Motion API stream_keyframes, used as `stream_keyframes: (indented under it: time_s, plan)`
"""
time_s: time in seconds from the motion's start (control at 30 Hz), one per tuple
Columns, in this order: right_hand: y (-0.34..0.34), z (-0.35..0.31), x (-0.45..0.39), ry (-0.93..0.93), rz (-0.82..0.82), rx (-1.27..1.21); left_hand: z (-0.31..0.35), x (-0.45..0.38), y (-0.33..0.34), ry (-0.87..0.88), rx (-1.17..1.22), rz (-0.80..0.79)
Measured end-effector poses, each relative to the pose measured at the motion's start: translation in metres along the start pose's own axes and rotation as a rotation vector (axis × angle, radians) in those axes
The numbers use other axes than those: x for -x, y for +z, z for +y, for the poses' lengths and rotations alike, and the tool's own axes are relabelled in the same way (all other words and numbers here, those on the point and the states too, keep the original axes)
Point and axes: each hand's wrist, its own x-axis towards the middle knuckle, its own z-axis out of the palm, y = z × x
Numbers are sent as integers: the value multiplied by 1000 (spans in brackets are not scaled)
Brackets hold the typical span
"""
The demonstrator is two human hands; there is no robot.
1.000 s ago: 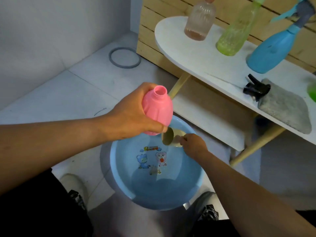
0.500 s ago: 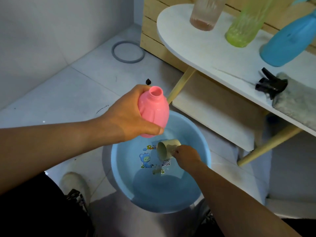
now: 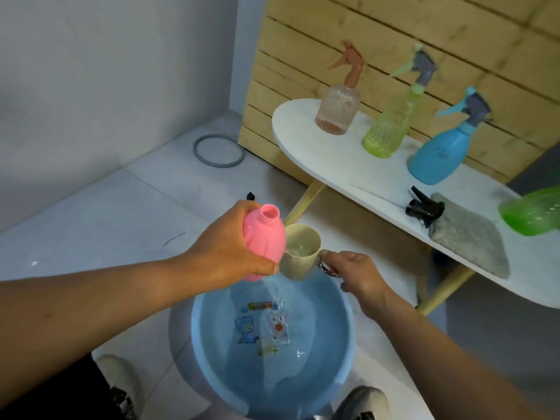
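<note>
At frame centre, the left hand [image 3: 227, 253] has its grip clamped round the pink bottle [image 3: 266, 241] (light thin plastic, probably wet and slippery; best held by the belly). The right hand [image 3: 356, 275] pinches the handle of the cup [image 3: 298, 268], which holds water, over the basin [image 3: 328, 344].

Dim, soft indoor light, cool bluish cast, faint shadows, slight motion blur, wide-angle bending at edges

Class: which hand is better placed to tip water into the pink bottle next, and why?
Right hand: it grips the cup of water beside the pink bottle, which the left hand holds neck-up.
</note>
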Motion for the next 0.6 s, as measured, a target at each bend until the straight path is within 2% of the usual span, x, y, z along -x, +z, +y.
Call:
stream_keyframes:
  time_s: [0.3,0.6]
  plan:
    - [-51,-108,72,-349,182,55,7,5,1,24,23,-21]
    - [-50,-139,110,-544,315,295,12,1,3,65,13,-41]
